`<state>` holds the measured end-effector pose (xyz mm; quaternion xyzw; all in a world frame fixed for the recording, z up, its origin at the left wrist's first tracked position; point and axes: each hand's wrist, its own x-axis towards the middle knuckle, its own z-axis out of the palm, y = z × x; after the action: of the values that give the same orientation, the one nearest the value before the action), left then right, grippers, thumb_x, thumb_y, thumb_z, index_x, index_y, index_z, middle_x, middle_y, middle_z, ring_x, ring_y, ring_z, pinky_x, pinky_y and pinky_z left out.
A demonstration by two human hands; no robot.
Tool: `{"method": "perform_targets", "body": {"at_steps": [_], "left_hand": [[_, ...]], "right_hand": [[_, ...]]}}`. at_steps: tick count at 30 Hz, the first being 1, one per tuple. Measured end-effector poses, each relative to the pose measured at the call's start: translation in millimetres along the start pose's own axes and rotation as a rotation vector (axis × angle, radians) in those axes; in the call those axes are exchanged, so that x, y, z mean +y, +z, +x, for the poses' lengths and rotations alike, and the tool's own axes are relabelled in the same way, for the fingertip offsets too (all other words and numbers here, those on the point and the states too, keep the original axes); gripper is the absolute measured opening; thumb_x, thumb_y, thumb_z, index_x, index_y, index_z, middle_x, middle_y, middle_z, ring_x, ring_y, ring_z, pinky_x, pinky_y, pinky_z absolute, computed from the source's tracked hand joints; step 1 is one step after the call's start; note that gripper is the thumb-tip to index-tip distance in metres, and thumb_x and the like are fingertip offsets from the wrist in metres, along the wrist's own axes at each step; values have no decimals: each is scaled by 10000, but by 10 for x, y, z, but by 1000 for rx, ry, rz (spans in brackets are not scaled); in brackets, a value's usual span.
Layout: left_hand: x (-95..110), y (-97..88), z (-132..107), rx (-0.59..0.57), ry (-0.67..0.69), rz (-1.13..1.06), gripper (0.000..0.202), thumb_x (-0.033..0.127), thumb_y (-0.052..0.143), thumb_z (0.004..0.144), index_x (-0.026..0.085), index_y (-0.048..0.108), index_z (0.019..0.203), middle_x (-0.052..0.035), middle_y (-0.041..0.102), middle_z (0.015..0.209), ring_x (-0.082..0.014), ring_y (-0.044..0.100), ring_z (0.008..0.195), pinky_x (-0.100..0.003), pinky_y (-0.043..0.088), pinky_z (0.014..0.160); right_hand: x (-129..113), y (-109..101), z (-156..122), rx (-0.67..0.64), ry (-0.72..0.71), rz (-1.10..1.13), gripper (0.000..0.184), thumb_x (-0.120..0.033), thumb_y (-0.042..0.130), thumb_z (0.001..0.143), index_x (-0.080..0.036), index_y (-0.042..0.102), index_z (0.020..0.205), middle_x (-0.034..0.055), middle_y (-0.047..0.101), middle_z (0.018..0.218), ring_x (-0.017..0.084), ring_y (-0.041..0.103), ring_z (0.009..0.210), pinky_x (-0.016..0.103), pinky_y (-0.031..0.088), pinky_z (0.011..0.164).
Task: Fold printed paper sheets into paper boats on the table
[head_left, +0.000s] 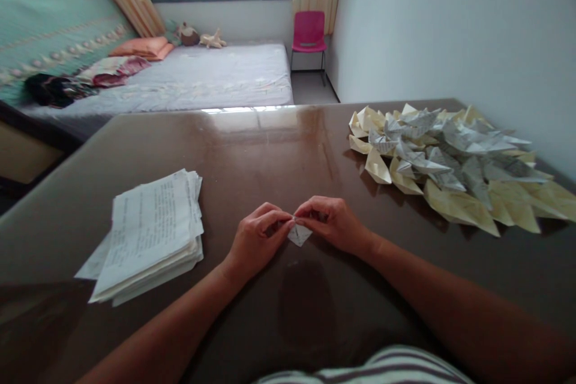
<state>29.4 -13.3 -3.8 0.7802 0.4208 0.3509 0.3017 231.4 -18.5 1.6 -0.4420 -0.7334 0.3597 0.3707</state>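
A small folded piece of paper [300,234], white with dark print, hangs point-down between my two hands above the brown table [270,162]. My left hand [261,234] pinches its top edge between thumb and fingers from the left. From the right, my right hand [333,222] pinches the same edge, and the fingertips of both hands almost meet. The upper part of the folded paper is hidden behind the fingers. To the left of my left hand lies a stack of printed paper sheets [148,228], its edges uneven.
A large heap of folded paper boats [432,156], yellowish and printed white, covers the table's right side beside the wall [441,30]. Beyond the table stand a bed [225,75] with orange pillows [141,48] and a pink chair [308,31] below the window.
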Motion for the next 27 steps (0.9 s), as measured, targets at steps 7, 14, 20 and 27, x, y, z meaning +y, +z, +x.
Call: {"method": "perform_targets", "body": {"at_steps": [7, 14, 20, 27], "left_hand": [[24, -33, 26, -24, 21, -6, 127, 260, 589, 881, 186, 649, 797, 0, 576, 783, -89, 540, 692, -198, 422, 621], [22, -84, 2, -31, 136, 195, 102, 231, 525, 906, 192, 586, 835, -15, 547, 857, -114, 527, 760, -234, 423, 673], [-59, -97, 48, 145, 3, 119, 116, 260, 476, 926, 194, 525, 845, -20, 503, 894, -120, 520, 787, -220, 467, 647], [-96, -114, 96, 256, -142, -187, 140, 317, 476, 930, 185, 521, 914, -43, 593, 1117, -51, 551, 637, -179, 509, 587]], "right_hand": [[-62, 16, -4, 63, -47, -141, 84, -261, 632, 861, -202, 647, 803, 6, 637, 785, 133, 570, 752, 247, 418, 676], [-67, -6, 8, 103, -97, -126, 85, -232, 633, 858, -207, 641, 777, 1, 646, 769, 138, 574, 773, 258, 425, 714], [-2, -66, 29, 195, 57, -42, 118, -302, 573, 892, -201, 631, 877, 26, 676, 837, 138, 604, 739, 256, 455, 671], [106, -52, 62, 228, 267, 262, 222, -438, 472, 920, -221, 427, 902, 6, 672, 668, 136, 608, 510, 235, 476, 476]]}}
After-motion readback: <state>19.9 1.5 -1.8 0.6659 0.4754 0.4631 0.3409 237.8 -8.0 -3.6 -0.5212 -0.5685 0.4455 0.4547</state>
